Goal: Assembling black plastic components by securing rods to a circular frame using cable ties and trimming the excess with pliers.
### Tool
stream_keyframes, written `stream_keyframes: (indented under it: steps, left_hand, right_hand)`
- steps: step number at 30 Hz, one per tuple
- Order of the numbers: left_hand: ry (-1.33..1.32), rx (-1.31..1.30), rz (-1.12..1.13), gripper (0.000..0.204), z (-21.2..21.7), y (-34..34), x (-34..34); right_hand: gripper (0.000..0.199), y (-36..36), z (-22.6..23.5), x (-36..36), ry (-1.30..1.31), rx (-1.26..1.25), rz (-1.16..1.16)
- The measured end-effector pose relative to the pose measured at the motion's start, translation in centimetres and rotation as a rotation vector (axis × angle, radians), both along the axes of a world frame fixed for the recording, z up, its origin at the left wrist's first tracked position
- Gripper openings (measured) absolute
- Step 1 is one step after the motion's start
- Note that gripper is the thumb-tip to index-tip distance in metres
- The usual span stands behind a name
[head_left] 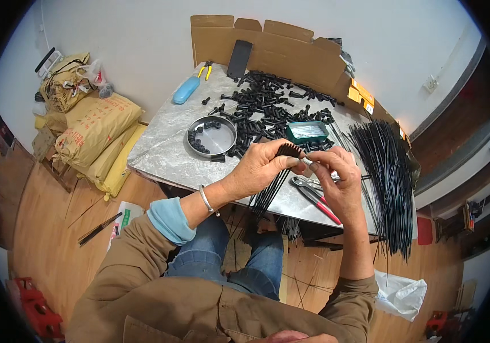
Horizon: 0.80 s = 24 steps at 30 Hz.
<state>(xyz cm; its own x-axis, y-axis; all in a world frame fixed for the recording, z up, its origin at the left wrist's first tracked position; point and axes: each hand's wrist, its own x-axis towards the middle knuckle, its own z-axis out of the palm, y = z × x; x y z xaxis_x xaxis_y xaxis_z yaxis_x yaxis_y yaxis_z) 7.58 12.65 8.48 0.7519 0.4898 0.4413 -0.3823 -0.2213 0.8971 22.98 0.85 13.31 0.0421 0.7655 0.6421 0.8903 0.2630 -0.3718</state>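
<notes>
Near the table's front edge, my left hand (266,164) is closed round a fan of thin black rods (269,193). Their upper ends stand side by side above the fingers like comb teeth, and their long ends hang down toward my knees. My right hand (336,172) meets it at the rod ends, thumb and fingers pinching a small whitish piece (306,162). Fingers partly hide where this piece touches the rods. Just below my right hand lie red-handled pliers (317,200). A green box (306,132) of thin pale pins stands beyond both hands.
Black bolt-shaped pieces (262,103) are heaped across the table (159,146), backed by a cardboard sheet (290,48). A round metal dish (212,137) holds small black parts. Many black rods (385,183) lie at the right edge. Sacks (99,128) are stacked at left.
</notes>
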Motion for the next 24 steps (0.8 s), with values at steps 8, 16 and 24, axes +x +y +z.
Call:
stream_keyframes:
  steps: [8,16,24]
  left_hand:
    - [0.023,0.067,0.005,0.015,0.04,-0.19,-0.05]
    - [0.008,0.006,-0.008,0.015,0.02,-0.26,0.07]
    - [0.034,0.062,-0.013,0.016,0.25,-0.44,0.45]
  right_hand:
    - [0.014,-0.06,0.34,-0.47,-0.014,0.032,0.012]
    - [0.015,-0.32,0.36,-0.48,-0.049,0.069,-0.002]
    - [0.012,-0.41,0.27,0.0,-0.086,0.09,-0.008]
